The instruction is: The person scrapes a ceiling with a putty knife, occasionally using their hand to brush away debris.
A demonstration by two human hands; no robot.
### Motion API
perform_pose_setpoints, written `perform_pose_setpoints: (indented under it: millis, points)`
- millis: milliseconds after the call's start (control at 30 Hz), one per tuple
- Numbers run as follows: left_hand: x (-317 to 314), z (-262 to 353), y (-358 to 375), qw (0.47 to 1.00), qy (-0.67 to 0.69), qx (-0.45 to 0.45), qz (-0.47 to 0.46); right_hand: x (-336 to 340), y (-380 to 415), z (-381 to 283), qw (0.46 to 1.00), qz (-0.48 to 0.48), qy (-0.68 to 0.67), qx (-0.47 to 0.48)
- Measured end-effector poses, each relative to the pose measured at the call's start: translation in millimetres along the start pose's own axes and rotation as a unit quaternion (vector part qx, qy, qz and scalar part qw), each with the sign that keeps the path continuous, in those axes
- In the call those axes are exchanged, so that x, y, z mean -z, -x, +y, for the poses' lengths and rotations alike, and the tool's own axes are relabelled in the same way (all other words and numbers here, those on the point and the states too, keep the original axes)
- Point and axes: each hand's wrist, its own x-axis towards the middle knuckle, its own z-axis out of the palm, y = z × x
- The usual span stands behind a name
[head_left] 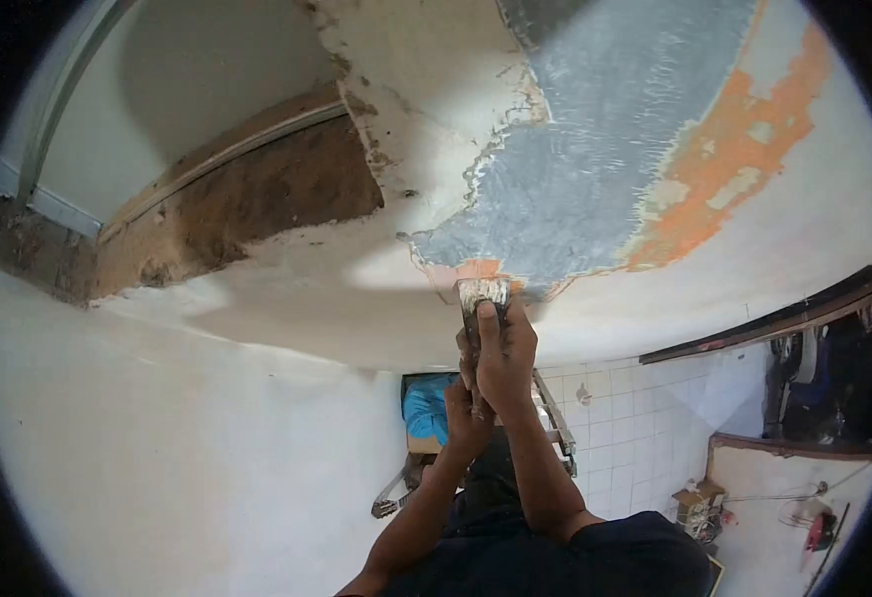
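The ceiling (376, 298) fills the upper view, white paint scraped off at 1 o'clock to bare grey with orange edging. A tiled wall (635, 428) lies at 4 o'clock. Both hands rise from 6 o'clock: right hand (503, 358) clenched around the scraper (483, 296), left hand (464, 418) wrapped just below it. The blade touches the ceiling at the paint's edge.

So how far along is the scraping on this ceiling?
A large grey patch is already stripped bare. Both hands, right hand above left hand, press the scraper at its lower edge. Orange paint streaks and the surrounding white coat remain.
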Motion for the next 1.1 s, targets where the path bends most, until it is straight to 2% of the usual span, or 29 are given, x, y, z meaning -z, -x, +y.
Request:
perform_pose_setpoints:
  millis: [67, 100, 167, 200, 267, 367, 400, 467, 533, 600, 633, 667, 700, 733, 800, 833, 900, 1033, 1100]
  points:
    - [-2, 2, 0, 0.995, 0.022, -0.093, 0.038, -4, 1, 4, 1.0, 0.02, -0.013, -0.003]
    - [-1, 5, -1, 0.995, 0.021, -0.091, 0.037, -5, 0, 6, 0.999, 0.036, -0.025, 0.001]
    - [0, 11, 1, 0.999, 0.047, -0.006, 0.017, -3, -1, 7, 0.999, 0.04, 0.003, 0.005]
    - [2, 10, 2, 0.999, 0.047, -0.005, 0.018, -2, -2, 7, 0.999, 0.043, 0.031, 0.013]
    - [5, 8, 1, 0.997, -0.079, -0.018, -0.014, -1, -2, 6, 0.999, 0.039, 0.031, 0.005]
    - [1, 19, 2, 0.992, -0.126, -0.028, -0.006, -1, -1, 3, 0.999, 0.038, 0.022, -0.007]
    - [0, 17, 3, 0.992, -0.125, -0.028, -0.005, -1, -1, 1, 0.999, 0.038, 0.011, -0.011]
    - [-4, 11, 7, 1.0, 0.009, 0.012, 0.014, -1, 0, -4, 0.999, 0.035, 0.014, -0.028]
    - [-5, 14, 5, 1.0, -0.007, 0.019, 0.022, -1, -1, -5, 0.999, 0.032, 0.015, -0.041]
    - [-4, 20, -4, 0.999, -0.024, 0.023, 0.031, -2, -3, -2, 0.999, 0.033, 0.035, 0.017]
    - [-1, 25, -11, 0.999, -0.041, -0.018, 0.024, -2, -6, -5, 0.999, 0.033, 0.035, 0.016]
    - [-1, 32, -15, 0.997, -0.055, -0.058, 0.018, -2, -9, -10, 0.988, 0.03, 0.122, 0.095]
    - [-2, 46, -19, 0.995, 0.014, -0.096, 0.004, -5, -11, -15, 0.963, 0.026, 0.202, 0.176]
    - [-2, 48, -18, 0.994, 0.013, -0.107, 0.003, -7, -11, -22, 0.962, 0.027, 0.197, 0.187]
    - [-7, 46, -8, 0.998, 0.034, -0.051, 0.018, -9, -7, -34, 0.983, 0.017, 0.146, 0.111]
    - [-7, 46, -2, 0.998, 0.037, -0.053, 0.016, -9, -2, -37, 0.982, 0.018, 0.148, 0.114]
    - [-8, 46, 1, 0.999, 0.031, -0.023, 0.019, -8, 0, -36, 0.997, 0.023, 0.066, 0.034]
    - [-10, 29, 8, 0.999, 0.0, -0.051, 0.011, 3, 3, -12, 0.997, 0.029, 0.056, 0.037]
    - [-9, 16, 14, 0.999, 0.037, 0.015, -0.021, 6, 7, -17, 1.0, 0.0, 0.004, 0.017]
